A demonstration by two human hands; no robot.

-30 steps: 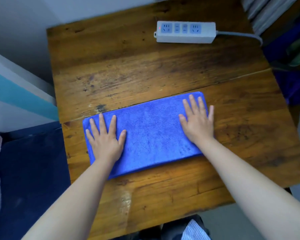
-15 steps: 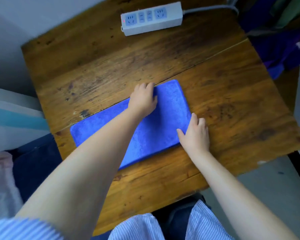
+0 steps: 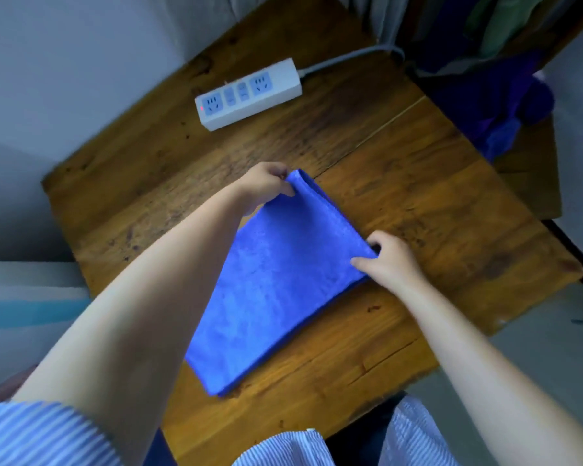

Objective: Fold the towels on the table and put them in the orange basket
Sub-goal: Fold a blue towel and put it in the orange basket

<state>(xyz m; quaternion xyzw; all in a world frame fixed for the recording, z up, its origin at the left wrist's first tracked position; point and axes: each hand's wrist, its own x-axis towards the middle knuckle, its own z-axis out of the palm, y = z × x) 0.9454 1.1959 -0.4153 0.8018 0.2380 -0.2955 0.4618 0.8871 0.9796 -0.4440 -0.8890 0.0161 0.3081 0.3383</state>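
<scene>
Towel [image 3: 276, 284]: blue, folded to a long strip, lying on the table [image 3: 435, 210] near-side of the power strip [image 3: 248, 94]; far short end lifted off the wood, near end flat.
Left hand [image 3: 266, 186]: fingers and thumb pinched on the far-end corner nearer the power strip.
Right hand [image 3: 389, 260]: pinched on the other far-end corner, farther from the power strip.
Change: a second ago both palms lay flat, spread toward opposite ends of the strip; half a second ago both had gone to one short end; now that end gripped at two corners and raised.
Meaning: smoothing apparently finished; next fold across the length likely starting, far end to be carried over toward the near end.
Remaining: fold not yet closed; basket not in view, so placement yet to come.
Beyond the power strip: dark cloth [image 3: 505, 105] heaped at the table's far edge, nature unclear.
</scene>
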